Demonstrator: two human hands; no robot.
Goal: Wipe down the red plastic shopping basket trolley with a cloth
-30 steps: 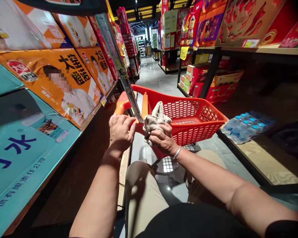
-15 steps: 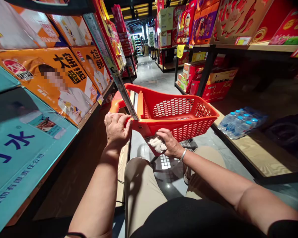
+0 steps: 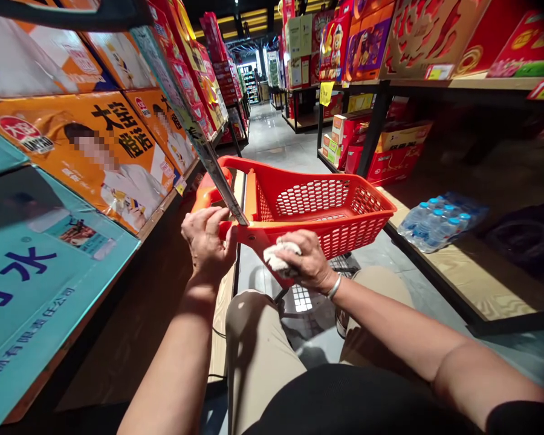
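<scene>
A red plastic shopping basket cart [image 3: 358, 232] with perforated sides stands in front of my knees. My left hand [image 3: 208, 238] is closed round the red frame at the cart's near left corner, below a worn metal pole [image 3: 199, 145] that slants up to a black handle. In my right hand [image 3: 312, 260] is a bunched white cloth [image 3: 281, 257], gripped between thumb and fingers at the outer side of the cart. Whether the cloth touches the plastic I cannot tell.
Orange drink cartons [image 3: 90, 145] and a blue carton [image 3: 63, 241] are stacked close on the left. On the right, a wooden shelf [image 3: 494, 296] holds a pack of water bottles [image 3: 435, 223]. Red gift boxes [image 3: 403, 151] stand further back, beside the tiled aisle [image 3: 272, 127].
My right hand has turned and the cloth is now bunched in its grip, shifted slightly left and up. My left hand and the cart's near end have moved a little left.
</scene>
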